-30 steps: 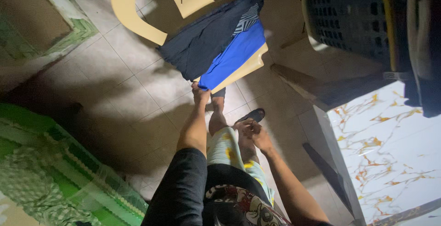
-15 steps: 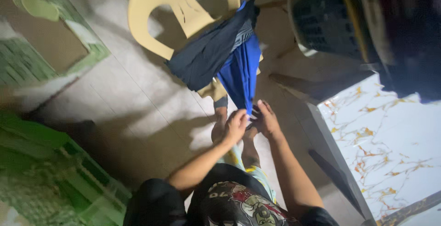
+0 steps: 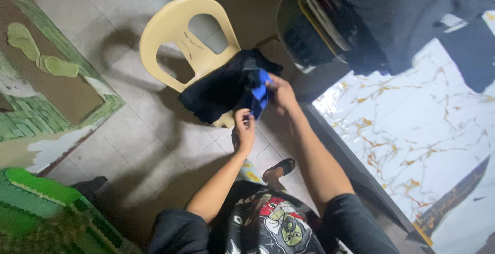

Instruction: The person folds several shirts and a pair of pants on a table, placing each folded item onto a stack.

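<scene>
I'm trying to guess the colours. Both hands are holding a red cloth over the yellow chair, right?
Not quite: the cloth is blue, not red. The head view shows the left hand and the right hand both gripping it over the yellow chair, beside a dark cloth lying on the seat.

We are standing over a chair [image 3: 178,32] on the tiled floor [image 3: 129,145], with clothes [image 3: 221,86] lying on its seat at the front edge. Our right hand [image 3: 281,93] is resting on the clothes' right side, our left hand [image 3: 244,127] hanging just before them. A table [image 3: 412,130] is sitting to our right, a basket [image 3: 304,37] behind its far corner, a mat [image 3: 46,89] lying left of the chair.
</scene>
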